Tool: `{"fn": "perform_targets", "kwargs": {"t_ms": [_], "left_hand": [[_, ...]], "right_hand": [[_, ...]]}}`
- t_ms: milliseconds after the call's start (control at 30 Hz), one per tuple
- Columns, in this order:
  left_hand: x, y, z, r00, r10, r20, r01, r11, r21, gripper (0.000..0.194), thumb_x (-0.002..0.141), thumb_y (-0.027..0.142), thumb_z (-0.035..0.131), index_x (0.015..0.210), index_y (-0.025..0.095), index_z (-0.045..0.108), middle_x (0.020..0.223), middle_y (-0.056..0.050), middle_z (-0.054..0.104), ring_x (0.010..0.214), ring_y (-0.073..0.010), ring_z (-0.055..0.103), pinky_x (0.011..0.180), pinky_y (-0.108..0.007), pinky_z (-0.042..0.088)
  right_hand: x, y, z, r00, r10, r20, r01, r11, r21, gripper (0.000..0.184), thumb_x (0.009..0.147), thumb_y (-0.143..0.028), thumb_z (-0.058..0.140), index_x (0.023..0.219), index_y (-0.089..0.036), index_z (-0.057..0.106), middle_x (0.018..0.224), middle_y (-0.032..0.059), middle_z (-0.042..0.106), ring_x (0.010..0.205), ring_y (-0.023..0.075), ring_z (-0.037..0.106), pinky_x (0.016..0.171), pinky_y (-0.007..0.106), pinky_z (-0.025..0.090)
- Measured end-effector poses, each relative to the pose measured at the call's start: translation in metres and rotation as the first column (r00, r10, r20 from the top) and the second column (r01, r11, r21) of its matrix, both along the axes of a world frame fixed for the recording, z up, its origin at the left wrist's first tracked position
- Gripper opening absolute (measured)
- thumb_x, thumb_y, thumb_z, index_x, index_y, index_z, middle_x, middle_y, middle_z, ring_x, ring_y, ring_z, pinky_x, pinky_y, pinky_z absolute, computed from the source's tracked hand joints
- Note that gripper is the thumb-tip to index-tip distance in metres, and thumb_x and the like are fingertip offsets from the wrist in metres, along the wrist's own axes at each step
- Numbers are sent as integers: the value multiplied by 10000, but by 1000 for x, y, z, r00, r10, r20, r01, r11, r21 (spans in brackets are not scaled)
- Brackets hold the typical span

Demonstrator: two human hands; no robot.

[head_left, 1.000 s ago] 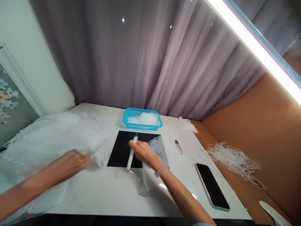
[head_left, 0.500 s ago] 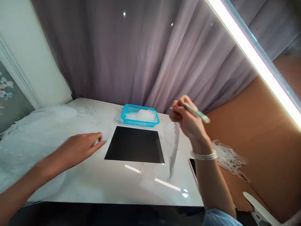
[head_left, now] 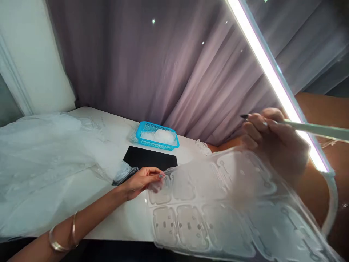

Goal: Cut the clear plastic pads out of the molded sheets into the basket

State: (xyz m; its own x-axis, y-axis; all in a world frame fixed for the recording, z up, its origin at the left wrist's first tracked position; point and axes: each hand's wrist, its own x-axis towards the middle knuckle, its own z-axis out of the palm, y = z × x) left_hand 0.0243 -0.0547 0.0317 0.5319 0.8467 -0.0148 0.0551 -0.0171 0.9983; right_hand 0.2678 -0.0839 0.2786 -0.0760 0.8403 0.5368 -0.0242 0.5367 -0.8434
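Note:
A clear plastic sheet [head_left: 218,214] moulded into several small rectangular cells hangs close to the camera across the lower right. My right hand [head_left: 272,145] is raised near the camera, fingers closed on the sheet's upper edge and on a pale pen-like tool [head_left: 313,128] that points left with a dark tip. My left hand [head_left: 143,180] reaches across the white table [head_left: 109,207] and pinches the sheet's far left corner. A black square mat [head_left: 149,159] lies flat just beyond that hand.
A blue plastic basket [head_left: 157,135] holding white clear pieces stands behind the mat. White tulle fabric [head_left: 46,153] covers the table's left side. A purple curtain [head_left: 163,65] hangs behind. A bright light bar [head_left: 272,76] runs diagonally at the right.
My right hand has lifted the clear sheet up close to the camera, pen still in it. My left hand has moved right from the fabric and taken the sheet's corner.

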Motion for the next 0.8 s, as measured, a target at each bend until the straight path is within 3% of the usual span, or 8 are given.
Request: {"fn": "perform_targets", "kwargs": {"t_ms": [133,200,267,300,400,500,667,800], "left_hand": [[-41,-6,5,980,133,-146,-125,990,59,321,891,491,557,949,198,675,880,-62,723,694,-188,688,587,-288,554],[-58,11,4,948,206,-244,-181,976,122,287,877,435,555,928,188,692,829,-47,724,623,-179,677,582,-287,544],[-70,39,1,888,300,-347,-236,948,215,269,858,385,546,917,176,704,796,-48,726,615,-186,679,616,-295,544],[-75,55,-2,851,348,-393,-256,929,267,281,860,373,528,939,172,706,805,-56,730,664,-203,695,664,-306,551],[-86,91,-16,731,476,-490,-274,861,428,383,862,324,501,1153,140,670,1093,-137,723,1034,-288,677,913,-389,515],[-102,98,-34,638,537,-551,-222,814,536,540,899,315,446,1398,119,505,1368,-180,594,1305,-320,512,1073,-471,399],[-148,70,-69,518,527,-673,-90,817,570,561,925,370,446,1428,123,480,1502,-181,474,1435,-311,365,1189,-512,192],[-178,53,-79,273,573,-773,160,765,623,497,996,380,372,1461,209,418,1540,-161,431,1426,-289,387,1152,-648,-25]], "right_hand": [[22,-1,-46,986,-117,-122,103,988,-119,228,773,-214,613,746,-267,392,687,-50,178,524,137,152,424,308,65],[24,23,-79,986,-124,-111,105,981,-166,291,737,-245,608,729,-269,318,677,-48,200,521,148,198,430,290,132],[19,61,-118,978,-193,79,204,963,-174,308,713,-327,553,725,-264,252,662,-54,234,535,151,284,484,290,272],[15,82,-139,923,-294,248,339,926,-167,297,710,-367,510,719,-261,232,650,-57,267,546,151,333,516,292,325],[9,135,-204,848,-338,408,442,876,-193,231,700,-384,512,701,-263,315,621,-48,394,586,162,415,563,295,363],[16,150,-254,798,-326,506,475,858,-196,213,712,-409,521,692,-259,370,616,-27,488,618,186,478,582,301,386],[35,110,-285,785,-185,591,382,895,-228,243,804,-447,572,752,-236,463,918,88,690,893,257,627,744,361,479],[33,67,-283,679,-6,734,258,938,-231,197,909,-374,538,1014,-209,557,998,90,681,828,227,641,779,370,496]]}}
